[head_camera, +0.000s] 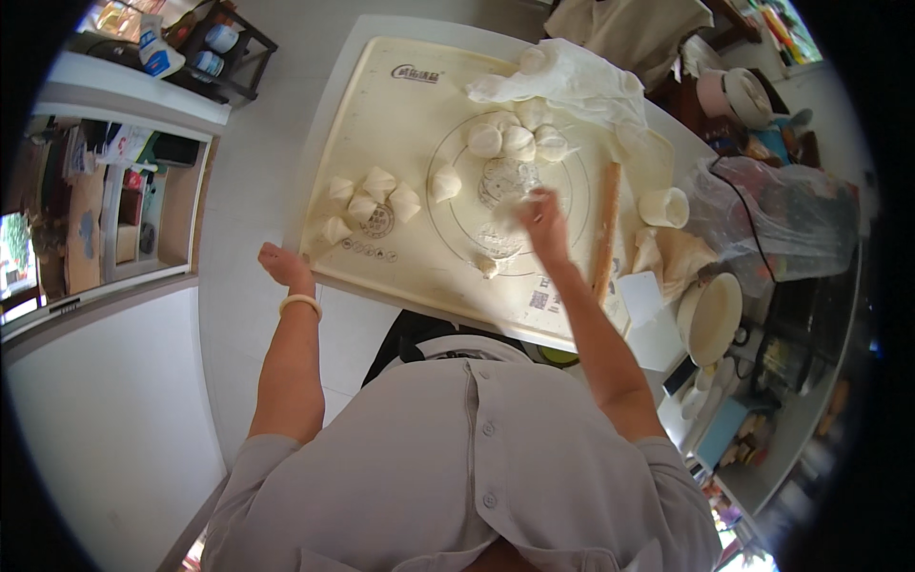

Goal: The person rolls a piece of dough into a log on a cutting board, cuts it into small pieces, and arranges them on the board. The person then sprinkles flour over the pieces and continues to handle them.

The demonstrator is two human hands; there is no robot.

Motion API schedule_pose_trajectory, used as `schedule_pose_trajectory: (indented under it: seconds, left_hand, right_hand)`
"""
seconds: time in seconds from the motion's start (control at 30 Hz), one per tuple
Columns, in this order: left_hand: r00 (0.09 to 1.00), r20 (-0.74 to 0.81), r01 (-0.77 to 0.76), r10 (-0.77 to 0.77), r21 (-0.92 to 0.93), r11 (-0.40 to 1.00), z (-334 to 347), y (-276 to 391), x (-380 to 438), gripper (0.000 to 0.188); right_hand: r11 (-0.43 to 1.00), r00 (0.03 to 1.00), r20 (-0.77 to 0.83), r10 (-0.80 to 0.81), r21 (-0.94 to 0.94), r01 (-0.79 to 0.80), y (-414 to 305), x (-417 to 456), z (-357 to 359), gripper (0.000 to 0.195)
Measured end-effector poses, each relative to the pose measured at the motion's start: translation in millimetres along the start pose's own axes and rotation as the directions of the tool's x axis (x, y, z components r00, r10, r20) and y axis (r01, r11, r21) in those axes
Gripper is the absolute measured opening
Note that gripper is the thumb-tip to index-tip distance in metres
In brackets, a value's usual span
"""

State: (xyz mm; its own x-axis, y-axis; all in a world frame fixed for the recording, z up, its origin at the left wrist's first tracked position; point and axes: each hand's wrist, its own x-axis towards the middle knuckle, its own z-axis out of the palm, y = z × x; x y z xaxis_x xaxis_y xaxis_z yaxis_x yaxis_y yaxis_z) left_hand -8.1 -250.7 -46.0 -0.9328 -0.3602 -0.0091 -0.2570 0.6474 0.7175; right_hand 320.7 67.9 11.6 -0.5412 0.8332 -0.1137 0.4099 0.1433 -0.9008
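Note:
My right hand [542,214], blurred, is over the middle of a cream kneading mat [393,129], beside a blurred pale thing I cannot make out; its grip is unclear. Curled in at the fingers, my left hand [283,264] is at the mat's left front corner, with nothing seen in it. Flour [509,179] dusts the mat's printed circles. Several smooth dough balls [520,143] cluster behind the flour. Pinched dough pieces [379,184] lie at the left, and one more dough piece [446,183] sits nearer the centre. A small doughy lump [487,266] is near the front.
A wooden rolling pin [609,229] lies along the mat's right side. White cloth or plastic [565,82] covers the back edge. To the right are a white cup [663,207], a white scraper [642,297], a cream bowl [709,318] and a clear plastic bag [786,214].

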Motion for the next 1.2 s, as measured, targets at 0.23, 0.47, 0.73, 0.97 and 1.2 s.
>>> schedule_pose_trajectory:
  seconds: [0.23,0.47,0.73,0.97,1.2]
  left_hand:
    - [0.999,-0.02,-0.034,0.034,0.015,0.999,3,0,3,0.04]
    - [0.997,-0.006,-0.075,0.075,-0.067,0.995,13,-28,18,0.043]
    - [0.993,0.115,-0.008,0.006,0.016,1.0,-5,8,-5,0.056]
    - [0.984,0.117,-0.141,0.136,0.03,0.99,2,-14,12,0.053]
    - [0.994,0.086,-0.074,0.07,0.048,0.996,-8,7,-4,0.052]
  right_hand:
    - [0.718,0.811,0.395,-0.432,-0.393,0.574,-60,46,57,0.065]
    - [0.752,0.819,0.51,-0.261,-0.424,0.504,-9,10,63,0.062]
    - [0.651,0.809,-0.413,-0.418,-0.757,-0.05,23,20,-228,0.025]
    - [0.603,0.992,-0.113,-0.064,-0.796,-0.052,38,63,-252,0.013]
    - [0.676,0.976,-0.194,-0.1,-0.733,-0.076,21,52,-255,0.02]
